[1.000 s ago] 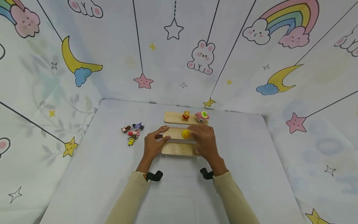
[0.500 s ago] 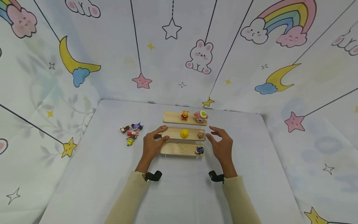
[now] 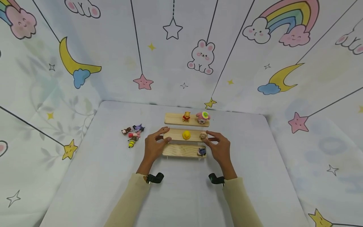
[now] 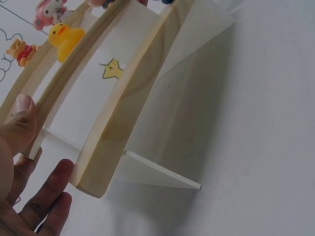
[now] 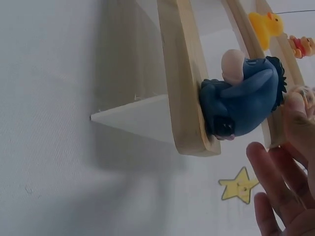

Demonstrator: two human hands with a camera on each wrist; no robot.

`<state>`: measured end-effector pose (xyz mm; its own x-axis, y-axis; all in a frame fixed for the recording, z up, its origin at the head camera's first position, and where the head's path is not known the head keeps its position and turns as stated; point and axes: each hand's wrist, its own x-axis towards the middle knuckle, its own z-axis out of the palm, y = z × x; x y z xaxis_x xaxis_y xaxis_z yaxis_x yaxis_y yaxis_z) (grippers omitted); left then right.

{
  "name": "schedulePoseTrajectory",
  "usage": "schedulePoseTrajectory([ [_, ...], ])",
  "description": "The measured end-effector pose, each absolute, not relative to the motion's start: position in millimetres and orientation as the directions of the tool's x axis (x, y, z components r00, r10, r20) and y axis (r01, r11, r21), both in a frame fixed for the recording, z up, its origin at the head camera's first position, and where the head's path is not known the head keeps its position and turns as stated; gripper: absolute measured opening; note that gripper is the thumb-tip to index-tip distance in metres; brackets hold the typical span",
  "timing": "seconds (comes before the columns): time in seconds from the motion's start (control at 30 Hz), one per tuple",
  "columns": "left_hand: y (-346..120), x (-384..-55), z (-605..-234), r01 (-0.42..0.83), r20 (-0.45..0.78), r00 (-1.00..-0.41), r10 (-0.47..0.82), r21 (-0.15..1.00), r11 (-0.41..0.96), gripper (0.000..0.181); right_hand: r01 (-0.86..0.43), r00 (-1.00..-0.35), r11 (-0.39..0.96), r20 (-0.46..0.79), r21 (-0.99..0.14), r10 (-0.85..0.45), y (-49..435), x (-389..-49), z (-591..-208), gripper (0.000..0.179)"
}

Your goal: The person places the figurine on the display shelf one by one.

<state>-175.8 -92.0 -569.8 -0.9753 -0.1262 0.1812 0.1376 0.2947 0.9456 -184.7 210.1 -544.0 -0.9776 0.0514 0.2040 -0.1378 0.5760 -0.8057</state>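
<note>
A three-tier wooden display stand (image 3: 177, 135) with white supports stands on the table. My left hand (image 3: 153, 145) grips the left end of its middle board, thumb (image 4: 22, 123) on top. At that board's right end, my right hand (image 3: 220, 148) holds the edge between thumb and index finger, close around a small beige figurine (image 3: 203, 135). A yellow duck figurine (image 3: 186, 135) sits mid-board. On the front board's right end is a blue donkey figurine (image 5: 241, 98). The back board carries a red-shirted bear figurine (image 3: 186, 116) and a pink-hooded figurine (image 3: 202, 117).
Several small figurines (image 3: 133, 135) lie in a cluster on the white-covered table (image 3: 181, 192), left of the stand. A patterned cloth backdrop (image 3: 181, 63) rises behind the table and along both sides.
My right hand moved off the middle board to the right, uncovering the beige figurine and the donkey, then came back in to the board's right end. My left hand stayed in place.
</note>
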Motion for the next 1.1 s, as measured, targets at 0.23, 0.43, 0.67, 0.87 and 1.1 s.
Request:
schedulePoseTrajectory([
  [0.23, -99.1, -173.3, -570.2, 0.171, 0.216, -0.968, -0.125, 0.939, 0.298, 0.047, -0.128, -0.978, 0.561, 0.197, -0.818, 0.063, 208.9, -183.9, -542.4, 0.042],
  [0.43, -117.0, -169.3, -567.4, 0.150, 0.232, -0.948, -0.217, 0.929, 0.339, 0.034, -0.125, -0.979, 0.556, 0.192, -0.822, 0.064, 209.8, -185.2, -546.1, 0.041],
  [0.67, -145.0, -172.6, -557.2, 0.163, 0.299, -0.906, -0.300, 0.900, 0.405, 0.030, -0.153, -0.976, 0.542, 0.213, -0.827, 0.050, 210.4, -185.7, -548.4, 0.041],
  [0.87, -174.6, -184.2, -556.7, 0.156, 0.319, -0.905, -0.281, 0.865, 0.477, 0.041, -0.140, -0.979, 0.547, 0.199, -0.825, 0.051, 210.6, -185.5, -547.3, 0.041],
  [1.1, -198.5, -199.3, -564.3, 0.044, 0.267, -0.935, -0.233, 0.741, 0.670, 0.052, -0.141, -0.979, 0.537, 0.197, -0.832, 0.048, 211.6, -186.3, -549.3, 0.041],
])
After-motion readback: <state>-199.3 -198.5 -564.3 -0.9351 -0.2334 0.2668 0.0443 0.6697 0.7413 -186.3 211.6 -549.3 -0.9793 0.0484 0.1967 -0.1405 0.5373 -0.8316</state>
